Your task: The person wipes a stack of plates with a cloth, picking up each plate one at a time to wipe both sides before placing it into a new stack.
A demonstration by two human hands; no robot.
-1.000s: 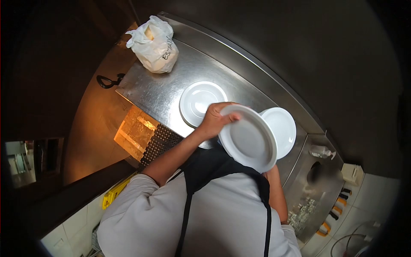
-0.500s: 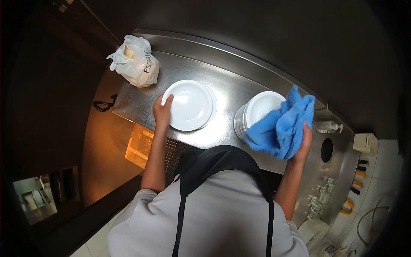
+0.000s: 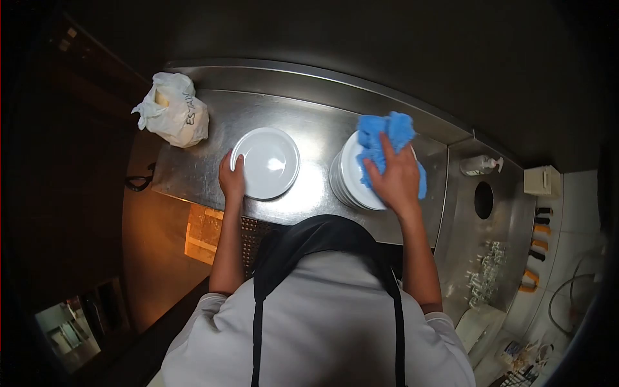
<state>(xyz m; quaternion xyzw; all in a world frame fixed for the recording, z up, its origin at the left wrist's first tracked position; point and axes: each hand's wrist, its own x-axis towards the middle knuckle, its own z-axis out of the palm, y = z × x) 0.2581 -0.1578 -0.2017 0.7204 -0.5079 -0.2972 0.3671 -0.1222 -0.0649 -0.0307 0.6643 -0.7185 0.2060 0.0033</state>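
My left hand (image 3: 233, 177) grips the left rim of a white plate (image 3: 265, 164), thumb on top and the other fingers beneath or hidden. To the right stands a stack of white plates (image 3: 351, 171). Over that stack, my right hand (image 3: 394, 173) presses a crumpled blue cloth (image 3: 385, 132) onto the top plate, its thumb and a finger spread on the fabric. Part of the cloth hangs past the stack's right side.
Both plate groups rest on a steel counter (image 3: 309, 122). A knotted white bag (image 3: 177, 116) with black writing sits at its left end. Rightward are a clear pump bottle (image 3: 478, 166), a round hole (image 3: 483, 200), a pile of small glassy items (image 3: 488, 274) and a beige box (image 3: 541, 181).
My right hand has moved left with the blue cloth, from beside the stack to over its top plate. The left plate now sits lower, covering the one beneath it. The camera view has shifted.
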